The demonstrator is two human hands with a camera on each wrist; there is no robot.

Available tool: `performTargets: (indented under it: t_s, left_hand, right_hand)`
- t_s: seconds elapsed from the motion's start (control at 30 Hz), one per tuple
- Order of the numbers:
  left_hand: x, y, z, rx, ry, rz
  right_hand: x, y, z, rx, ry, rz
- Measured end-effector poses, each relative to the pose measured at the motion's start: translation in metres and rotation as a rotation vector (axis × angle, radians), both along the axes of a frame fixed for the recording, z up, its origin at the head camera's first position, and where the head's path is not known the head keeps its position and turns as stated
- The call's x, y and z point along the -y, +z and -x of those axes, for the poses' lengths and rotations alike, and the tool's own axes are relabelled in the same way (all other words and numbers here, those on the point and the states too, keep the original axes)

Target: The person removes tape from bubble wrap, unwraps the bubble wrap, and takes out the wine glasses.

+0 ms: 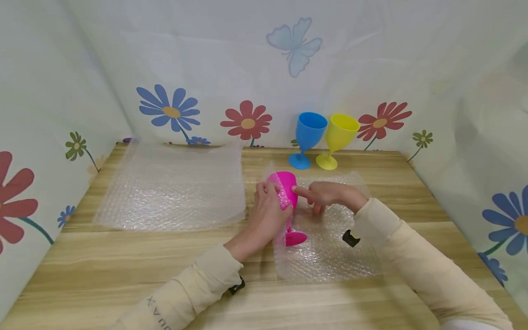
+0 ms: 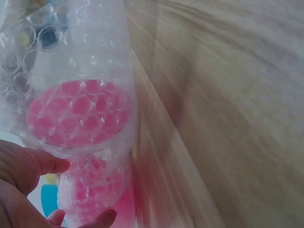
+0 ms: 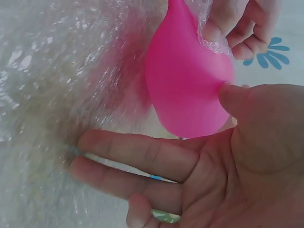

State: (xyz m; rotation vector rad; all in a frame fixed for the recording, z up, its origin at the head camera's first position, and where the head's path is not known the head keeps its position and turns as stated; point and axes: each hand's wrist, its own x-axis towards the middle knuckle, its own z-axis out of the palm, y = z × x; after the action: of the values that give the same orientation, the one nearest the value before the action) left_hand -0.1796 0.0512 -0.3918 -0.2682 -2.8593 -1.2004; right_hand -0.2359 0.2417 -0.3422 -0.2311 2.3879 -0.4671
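A pink goblet (image 1: 292,196) stands tilted over a bubble wrap sheet (image 1: 326,247), whose left edge is folded up over the goblet's side. My left hand (image 1: 270,206) grips the goblet's bowl through that wrap. In the left wrist view, bubbles cover the goblet's round base (image 2: 78,113). From the right, my right hand (image 1: 326,193) touches the bowl near its rim. The right wrist view has the thumb (image 3: 233,99) against the pink bowl (image 3: 185,80), while two fingers stretch straight out over the wrap.
A second bubble wrap sheet (image 1: 177,188) lies flat on the left of the wooden table (image 1: 165,261). Behind the hands stand a blue goblet (image 1: 310,130) and a yellow goblet (image 1: 341,133), side by side near the flower-printed back wall (image 1: 206,59).
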Motion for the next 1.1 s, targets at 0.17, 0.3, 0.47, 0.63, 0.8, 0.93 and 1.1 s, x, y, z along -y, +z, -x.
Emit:
performTargets:
  t_s: [0.17,0.3,0.47,0.63,0.8,0.93,1.1]
  left_hand:
    - [0.004,0.002,-0.001,0.033,0.009,-0.020]
    - [0.003,0.005,-0.003,0.045,0.002,-0.005]
    - [-0.001,0.011,-0.007,0.080,-0.024,0.050]
    - [-0.001,0.014,-0.009,0.095,-0.037,0.055]
    - [0.006,0.018,-0.008,0.133,-0.073,0.003]
    - [0.010,0.020,-0.007,0.138,-0.092,-0.017]
    - [0.009,0.019,-0.006,0.092,-0.104,0.009]
  right_hand:
    - [0.009,0.001,0.002,0.020,-0.052,-0.044]
    - [0.010,-0.003,0.003,0.005,-0.089,-0.039]
    - [0.005,-0.011,0.003,-0.026,-0.124,0.084]
    - [0.002,-0.017,0.004,0.041,-0.163,0.321]
    - [0.006,-0.028,0.004,0.177,-0.247,0.542]
    - [0.012,-0.035,0.002,0.228,-0.343,0.643]
    - [0.017,-0.038,-0.001,0.220,-0.417,0.702]
